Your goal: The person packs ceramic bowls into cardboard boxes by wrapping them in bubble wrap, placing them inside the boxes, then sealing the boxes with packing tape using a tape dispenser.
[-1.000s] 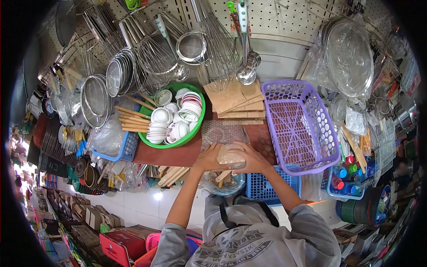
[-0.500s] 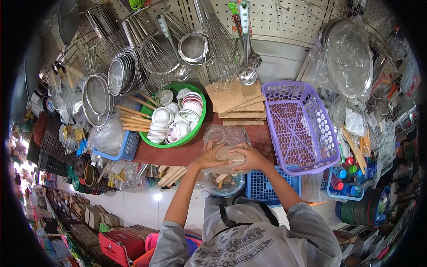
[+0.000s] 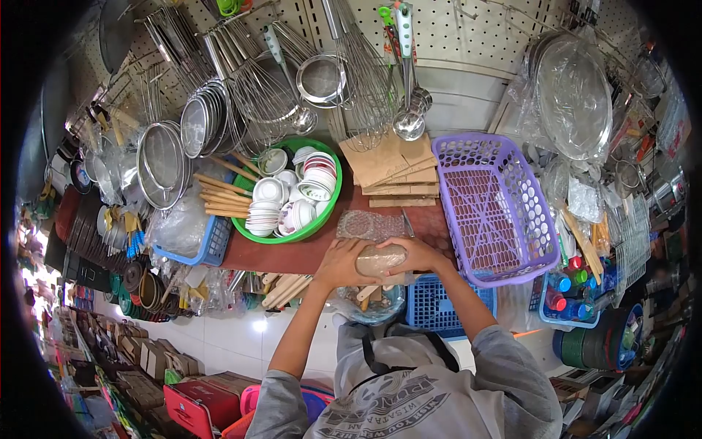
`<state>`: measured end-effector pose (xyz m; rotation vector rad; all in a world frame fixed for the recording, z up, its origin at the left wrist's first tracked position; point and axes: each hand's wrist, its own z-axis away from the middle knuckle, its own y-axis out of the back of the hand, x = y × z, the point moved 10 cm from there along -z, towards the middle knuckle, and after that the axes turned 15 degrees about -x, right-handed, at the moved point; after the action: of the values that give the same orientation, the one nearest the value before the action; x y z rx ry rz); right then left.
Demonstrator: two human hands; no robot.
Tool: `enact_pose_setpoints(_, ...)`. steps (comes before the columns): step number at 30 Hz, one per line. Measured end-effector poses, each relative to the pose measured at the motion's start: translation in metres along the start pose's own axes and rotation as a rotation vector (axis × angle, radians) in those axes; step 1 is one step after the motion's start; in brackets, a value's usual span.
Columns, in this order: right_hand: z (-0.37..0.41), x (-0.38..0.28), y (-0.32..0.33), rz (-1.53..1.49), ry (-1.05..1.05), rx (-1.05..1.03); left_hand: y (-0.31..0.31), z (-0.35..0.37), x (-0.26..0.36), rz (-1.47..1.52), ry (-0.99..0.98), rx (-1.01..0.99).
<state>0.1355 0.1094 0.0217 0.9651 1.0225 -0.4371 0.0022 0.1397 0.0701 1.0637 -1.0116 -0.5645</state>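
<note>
A rounded brown bundle [image 3: 380, 260] in clear bubble wrap lies at the front edge of the reddish-brown table. My left hand [image 3: 342, 263] is wrapped round its left side and my right hand [image 3: 411, 257] clasps its right side. Both thumbs press on the near part. Beyond my fingers a flat piece of bubble wrap [image 3: 365, 224] spreads over the tabletop. What is inside the bundle cannot be made out. Close to my right hand a thin dark pointed thing [image 3: 407, 222] rests on the table.
A green basin [image 3: 287, 238] of small bowls stands at the left, a purple basket [image 3: 504, 278] at the right. Cardboard pieces [image 3: 391, 164] are stacked behind. Whisks [image 3: 263, 99] and ladles [image 3: 408, 124] hang above. A blue crate [image 3: 430, 311] sits below the table edge.
Both hands have shifted slightly on the bundle, the left one lying flatter across its side. Less of the flat bubble wrap shows beyond the fingers. The view has moved a little.
</note>
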Motion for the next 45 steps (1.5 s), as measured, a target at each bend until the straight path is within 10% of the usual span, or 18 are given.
enact_pose_setpoints(26,-0.024,0.059,0.009,-0.037,-0.33,-0.033,-0.01,-0.041,-0.049,0.415,-0.154,-0.324)
enact_pose_setpoints(45,-0.01,0.04,0.006,-0.019,-0.417,-0.083,-0.011,-0.031,-0.034,0.106,-0.112,-0.287)
